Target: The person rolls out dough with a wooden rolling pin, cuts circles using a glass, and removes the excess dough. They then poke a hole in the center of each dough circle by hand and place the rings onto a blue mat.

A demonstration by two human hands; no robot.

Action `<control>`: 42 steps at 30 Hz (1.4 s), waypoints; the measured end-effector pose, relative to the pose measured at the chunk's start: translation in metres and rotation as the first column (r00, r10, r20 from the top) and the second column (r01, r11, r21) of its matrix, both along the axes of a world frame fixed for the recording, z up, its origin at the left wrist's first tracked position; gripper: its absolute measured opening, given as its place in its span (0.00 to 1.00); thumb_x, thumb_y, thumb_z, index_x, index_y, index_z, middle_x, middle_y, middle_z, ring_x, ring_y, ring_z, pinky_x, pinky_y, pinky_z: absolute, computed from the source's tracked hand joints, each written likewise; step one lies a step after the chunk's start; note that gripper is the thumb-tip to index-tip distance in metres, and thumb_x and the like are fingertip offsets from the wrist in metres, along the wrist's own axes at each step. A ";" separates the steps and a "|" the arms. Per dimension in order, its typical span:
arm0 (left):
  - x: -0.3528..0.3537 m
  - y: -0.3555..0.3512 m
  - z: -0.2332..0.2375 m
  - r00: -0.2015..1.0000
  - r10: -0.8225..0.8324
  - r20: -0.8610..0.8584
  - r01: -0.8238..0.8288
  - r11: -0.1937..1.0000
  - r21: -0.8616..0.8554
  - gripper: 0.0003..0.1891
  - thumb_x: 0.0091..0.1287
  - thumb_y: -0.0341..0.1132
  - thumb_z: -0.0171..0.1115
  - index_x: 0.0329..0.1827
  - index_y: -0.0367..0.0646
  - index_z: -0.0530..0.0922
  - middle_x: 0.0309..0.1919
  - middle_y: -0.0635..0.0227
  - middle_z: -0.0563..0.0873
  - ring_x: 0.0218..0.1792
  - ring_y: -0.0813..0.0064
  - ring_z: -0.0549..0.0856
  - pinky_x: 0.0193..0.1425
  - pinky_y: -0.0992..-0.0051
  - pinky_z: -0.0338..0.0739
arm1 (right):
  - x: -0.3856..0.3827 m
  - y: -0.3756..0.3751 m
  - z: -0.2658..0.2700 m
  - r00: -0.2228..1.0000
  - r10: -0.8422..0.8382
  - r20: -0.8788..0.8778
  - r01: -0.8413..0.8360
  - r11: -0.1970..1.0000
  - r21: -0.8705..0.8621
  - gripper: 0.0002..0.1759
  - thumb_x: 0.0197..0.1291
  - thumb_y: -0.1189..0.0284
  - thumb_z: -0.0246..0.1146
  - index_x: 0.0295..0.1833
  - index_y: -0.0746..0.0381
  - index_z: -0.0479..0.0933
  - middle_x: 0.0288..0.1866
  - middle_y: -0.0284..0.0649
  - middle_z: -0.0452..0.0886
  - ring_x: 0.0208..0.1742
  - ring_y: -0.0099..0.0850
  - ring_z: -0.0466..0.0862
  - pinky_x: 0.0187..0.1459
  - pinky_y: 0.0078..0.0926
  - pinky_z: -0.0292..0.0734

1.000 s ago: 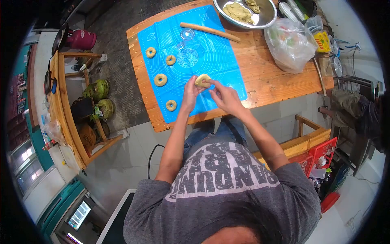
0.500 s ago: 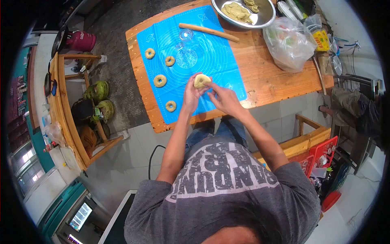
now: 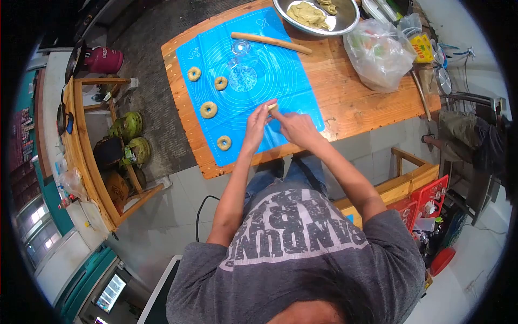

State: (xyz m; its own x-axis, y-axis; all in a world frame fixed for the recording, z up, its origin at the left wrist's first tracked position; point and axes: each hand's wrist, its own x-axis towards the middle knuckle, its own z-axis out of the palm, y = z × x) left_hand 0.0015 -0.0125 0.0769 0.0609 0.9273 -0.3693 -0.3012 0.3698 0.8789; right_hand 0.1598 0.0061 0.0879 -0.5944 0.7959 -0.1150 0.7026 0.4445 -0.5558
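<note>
My left hand (image 3: 256, 127) and my right hand (image 3: 290, 125) are pressed together over the near edge of a blue silicone mat (image 3: 280, 70). Between their fingertips they pinch a small piece of pale dough (image 3: 272, 107), mostly hidden by the fingers. Several ring-shaped dough pieces lie on the mat's left side, among them one (image 3: 208, 109) just left of my left hand and one (image 3: 224, 142) nearer the table edge. A clear glass (image 3: 240, 48) and a wooden rolling pin (image 3: 271, 43) lie at the far end of the mat.
The mat covers a wooden table (image 3: 356, 102). A metal bowl of dough (image 3: 317, 13) and a plastic bag (image 3: 377, 54) stand at the far right. A wooden rack (image 3: 86, 146) with green gas cylinders (image 3: 129, 125) is left. Another person sits at right (image 3: 469, 140).
The dough piece was held up flat and visible in my left hand; now both hands have closed around it and dropped slightly toward the mat.
</note>
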 end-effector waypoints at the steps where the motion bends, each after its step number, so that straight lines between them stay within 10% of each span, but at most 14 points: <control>1: -0.001 0.001 0.001 1.000 0.003 -0.020 -0.002 1.000 0.015 0.23 0.76 0.47 0.43 0.62 0.40 0.75 0.63 0.59 0.76 0.64 0.67 0.74 0.66 0.65 0.69 | 0.002 0.002 0.003 1.000 0.007 0.009 -0.007 1.000 0.022 0.28 0.55 0.76 0.58 0.64 0.55 0.65 0.31 0.50 0.81 0.30 0.50 0.81 0.29 0.47 0.75; 7: 0.015 0.005 0.027 0.986 0.062 -0.154 -0.029 0.978 0.206 0.26 0.77 0.44 0.44 0.73 0.42 0.58 0.64 0.56 0.73 0.64 0.66 0.73 0.67 0.66 0.69 | -0.004 0.018 -0.011 0.992 -0.004 -0.125 0.001 1.000 -0.028 0.35 0.52 0.75 0.58 0.68 0.56 0.60 0.26 0.50 0.80 0.26 0.50 0.81 0.26 0.49 0.75; 10: 0.010 0.014 0.035 0.958 0.248 0.144 -0.253 0.967 0.022 0.34 0.75 0.42 0.50 0.76 0.45 0.43 0.64 0.52 0.71 0.63 0.62 0.74 0.65 0.64 0.70 | -0.011 0.016 -0.010 0.993 0.010 -0.115 -0.021 0.995 -0.093 0.37 0.51 0.75 0.57 0.70 0.57 0.57 0.25 0.51 0.80 0.27 0.52 0.81 0.27 0.51 0.74; 15: 0.003 0.017 0.027 0.991 0.097 0.095 -0.103 0.993 0.063 0.41 0.71 0.43 0.57 0.75 0.48 0.37 0.61 0.50 0.72 0.62 0.57 0.75 0.64 0.57 0.73 | -0.024 0.005 0.005 0.959 -0.022 -0.284 -0.069 0.949 -0.307 0.38 0.53 0.73 0.58 0.71 0.56 0.55 0.27 0.49 0.81 0.25 0.47 0.81 0.27 0.48 0.74; 17: 0.001 0.018 0.023 0.981 0.150 0.120 -0.156 0.987 0.047 0.41 0.71 0.42 0.58 0.75 0.48 0.38 0.60 0.50 0.73 0.61 0.57 0.76 0.64 0.58 0.74 | -0.027 0.000 0.004 0.804 -0.171 -0.569 -0.219 0.805 -0.551 0.37 0.56 0.73 0.57 0.72 0.54 0.54 0.29 0.46 0.82 0.21 0.39 0.80 0.24 0.40 0.74; 20: 0.001 0.018 0.023 0.983 0.157 0.097 -0.166 0.982 0.090 0.41 0.71 0.43 0.57 0.75 0.47 0.38 0.60 0.49 0.73 0.60 0.57 0.77 0.64 0.58 0.74 | -0.023 0.003 0.026 0.516 -0.696 -0.499 -0.582 0.142 -0.800 0.32 0.62 0.72 0.55 0.72 0.50 0.56 0.31 0.38 0.80 0.16 0.22 0.72 0.20 0.22 0.69; 27: -0.001 0.021 0.033 0.963 0.065 0.263 -0.069 0.998 0.006 0.36 0.73 0.50 0.51 0.75 0.45 0.46 0.58 0.46 0.75 0.60 0.56 0.77 0.64 0.58 0.74 | -0.023 -0.002 0.015 0.268 -0.929 -0.253 -0.883 -0.132 -0.450 0.31 0.65 0.71 0.53 0.73 0.45 0.55 0.30 0.32 0.77 0.13 0.14 0.66 0.18 0.12 0.61; 30: -0.008 0.021 0.027 0.937 0.056 0.345 -0.029 0.996 -0.081 0.34 0.73 0.48 0.51 0.74 0.45 0.46 0.57 0.46 0.77 0.59 0.57 0.78 0.64 0.59 0.73 | -0.018 0.008 0.024 0.808 -0.330 -0.488 -0.311 0.465 -0.829 0.34 0.60 0.75 0.54 0.72 0.45 0.55 0.30 0.37 0.81 0.15 0.25 0.76 0.18 0.21 0.68; 32: -0.010 0.018 0.021 0.933 0.071 0.353 -0.020 0.989 -0.145 0.33 0.74 0.48 0.51 0.74 0.45 0.47 0.58 0.47 0.77 0.59 0.58 0.77 0.64 0.60 0.72 | -0.012 0.013 0.011 0.961 0.066 -0.270 -0.161 0.924 -0.348 0.35 0.57 0.76 0.56 0.71 0.48 0.56 0.29 0.41 0.82 0.19 0.35 0.80 0.19 0.31 0.72; 33: -0.009 0.017 0.019 0.940 0.086 0.331 -0.028 0.984 -0.176 0.33 0.74 0.49 0.50 0.74 0.44 0.48 0.59 0.48 0.77 0.60 0.59 0.77 0.65 0.60 0.71 | -0.010 0.016 0.009 0.984 0.169 -0.050 -0.170 0.985 -0.004 0.36 0.55 0.77 0.57 0.70 0.49 0.57 0.28 0.42 0.83 0.21 0.40 0.82 0.20 0.35 0.74; 37: -0.003 0.019 0.017 0.906 0.183 0.382 -0.121 0.976 -0.181 0.31 0.74 0.55 0.46 0.70 0.41 0.61 0.64 0.50 0.73 0.66 0.56 0.71 0.68 0.56 0.66 | -0.016 0.016 0.006 0.990 0.125 0.063 -0.127 0.992 0.022 0.31 0.53 0.76 0.59 0.64 0.52 0.61 0.24 0.41 0.81 0.28 0.45 0.84 0.23 0.46 0.75; 42: -0.009 0.020 0.010 0.952 -0.002 0.306 0.016 0.999 -0.044 0.30 0.73 0.55 0.45 0.60 0.34 0.73 0.64 0.51 0.73 0.67 0.58 0.70 0.70 0.58 0.65 | -0.026 0.012 0.009 0.971 0.036 -0.235 -0.075 0.984 -0.162 0.35 0.53 0.74 0.61 0.67 0.51 0.58 0.24 0.42 0.80 0.21 0.42 0.80 0.21 0.39 0.72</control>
